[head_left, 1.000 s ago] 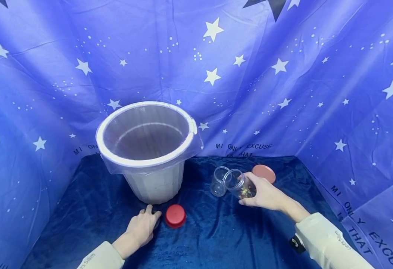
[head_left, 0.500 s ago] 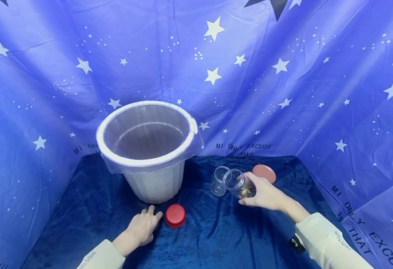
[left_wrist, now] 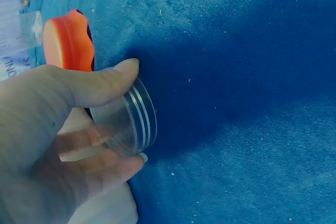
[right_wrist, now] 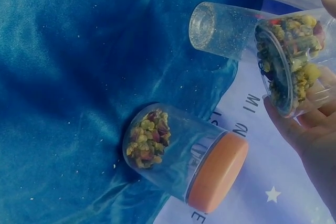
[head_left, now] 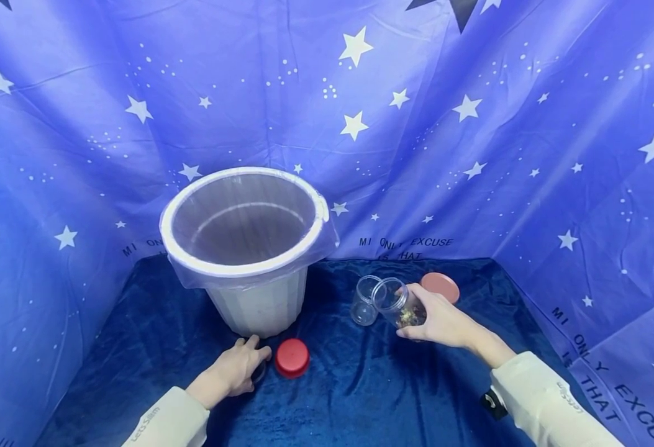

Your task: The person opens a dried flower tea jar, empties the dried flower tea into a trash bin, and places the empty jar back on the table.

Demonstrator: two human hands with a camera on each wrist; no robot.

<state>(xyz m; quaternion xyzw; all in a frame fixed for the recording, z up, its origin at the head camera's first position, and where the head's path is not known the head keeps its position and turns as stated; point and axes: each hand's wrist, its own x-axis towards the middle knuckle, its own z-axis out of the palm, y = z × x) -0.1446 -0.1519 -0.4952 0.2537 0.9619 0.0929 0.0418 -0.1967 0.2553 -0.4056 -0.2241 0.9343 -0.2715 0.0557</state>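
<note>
Left hand [head_left: 231, 372] has curled since a moment ago, now pinching a small clear plastic jar [left_wrist: 128, 124] on its side beside the red lid [head_left: 291, 358]. Right hand [head_left: 441, 323] grips a tilted open jar [head_left: 396, 304] of dried petals, still unpoured, mouth towards an empty clear jar [head_left: 364, 301]. Capped jar [right_wrist: 178, 158] lies on the velvety blue tabletop [head_left: 360, 385]; ribbed white bin [head_left: 245, 248], film-lined, empty.

Left hand [head_left: 236, 370] now around clear jar [left_wrist: 128, 124]
</note>
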